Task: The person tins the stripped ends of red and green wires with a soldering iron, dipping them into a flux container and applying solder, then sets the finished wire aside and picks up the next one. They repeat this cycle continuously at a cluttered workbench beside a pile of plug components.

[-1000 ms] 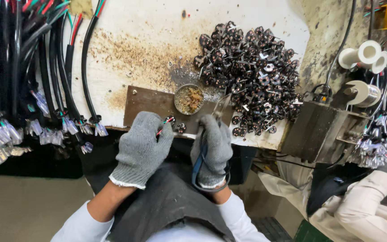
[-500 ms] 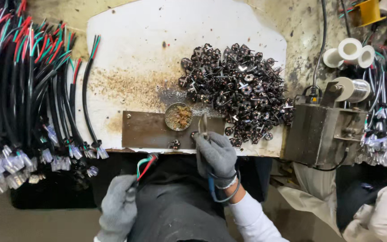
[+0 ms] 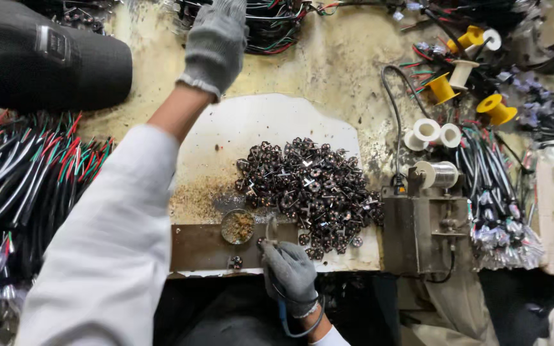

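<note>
My left hand [image 3: 216,40] is stretched far across the bench in its grey glove, up at the back edge, its fingers down among a bundle of wires [image 3: 270,22]; whether they grip anything I cannot tell. My right hand [image 3: 290,269] stays low at the near edge, curled tight on a soldering iron [image 3: 270,232] whose tip points up at the metal plate [image 3: 203,247].

At the far left a mass of black cables [image 3: 30,186] with red and green cores hangs over the bench edge, taking up that whole side. My white sleeve [image 3: 107,250] crosses above it. Next comes the one open stretch: a pale sheet [image 3: 251,122] on the stained yellow bench [image 3: 347,64], bare in its upper half and rusty with crumbs at its lower left.

The plate lies along the near edge, and on it sits a small round tin [image 3: 237,226] holding brownish matter. Just right of it, spreading over the sheet, is a heap of small dark metal parts [image 3: 309,189], the nearest ones close above my right hand.

Right of the heap stands a grey metal box [image 3: 424,234] with a spool of solder [image 3: 436,174] on top. Beyond it lie white reels [image 3: 434,132], yellow spools [image 3: 442,88] and more cables [image 3: 498,205], crowding the right edge.
</note>
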